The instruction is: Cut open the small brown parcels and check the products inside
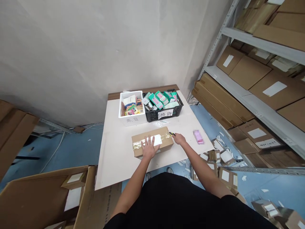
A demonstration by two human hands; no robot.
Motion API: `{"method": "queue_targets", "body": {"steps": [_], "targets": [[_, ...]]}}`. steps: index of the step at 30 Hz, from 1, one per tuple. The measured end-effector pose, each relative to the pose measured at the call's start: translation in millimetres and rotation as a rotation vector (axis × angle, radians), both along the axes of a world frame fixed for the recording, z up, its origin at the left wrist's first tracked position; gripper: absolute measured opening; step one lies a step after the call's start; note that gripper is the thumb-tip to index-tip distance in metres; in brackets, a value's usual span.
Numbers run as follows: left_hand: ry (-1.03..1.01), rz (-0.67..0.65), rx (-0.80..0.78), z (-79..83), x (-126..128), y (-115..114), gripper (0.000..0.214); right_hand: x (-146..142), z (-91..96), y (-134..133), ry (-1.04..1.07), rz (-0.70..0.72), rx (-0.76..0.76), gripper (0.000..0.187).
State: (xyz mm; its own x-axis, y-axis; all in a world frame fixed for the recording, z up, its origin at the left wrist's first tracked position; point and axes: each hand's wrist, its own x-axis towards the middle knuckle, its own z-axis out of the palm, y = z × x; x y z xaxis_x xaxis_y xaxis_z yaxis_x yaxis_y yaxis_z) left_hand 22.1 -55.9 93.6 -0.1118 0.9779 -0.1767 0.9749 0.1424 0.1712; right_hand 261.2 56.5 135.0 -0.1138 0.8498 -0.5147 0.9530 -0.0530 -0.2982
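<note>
Resting lengthwise on a pale surface (pixel 114 152), seen in the head view, a brown carton (pixel 165 145) lies directly beneath the person's left hand (pixel 149 149). That hand is palm down with its fingers spread, partly covering a white label (pixel 157 139) on the carton's top. The right hand (pixel 179 139) is at the carton's right end, its fingers curled around a slim yellow-and-black cutter (pixel 172 134); the tip points left and meets the clear tape there, though whether it has gone through is too small to tell. Both bare forearms reach forward from a black-clothed body, the left one angling up and to the right, the right one up and to the left. The carton sits near the surface's front edge, a narrow strip of surface between them, while a wider stretch runs to the left edge. Behind it, crumpled clear plastic (pixel 158 124) lies before a white foam box (pixel 131 121) and, touching that box's right side, a black crate (pixel 176 111) heaped with green-and-pink packages. To the right, near the surface's right edge, is a pink item (pixel 198 136) blurred by pixels. Beyond that edge stands a shelving rack (pixel 238 81) loaded with boxes.
</note>
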Motion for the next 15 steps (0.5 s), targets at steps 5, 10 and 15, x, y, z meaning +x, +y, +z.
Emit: {"method": "queue_targets", "body": {"steps": [5,10,15], "targets": [[0.017,0.013,0.077,-10.6,2,1,0.084,-15,-2.4,-7,-0.170,0.069,0.133,0.040],[0.010,0.043,0.115,-14.6,6,2,0.081,-32,3.4,-1,-0.213,0.108,0.083,0.037],[-0.011,0.060,0.138,-15.8,8,-1,0.082,-32,21.0,7,-0.226,0.173,-0.012,0.033]]}}
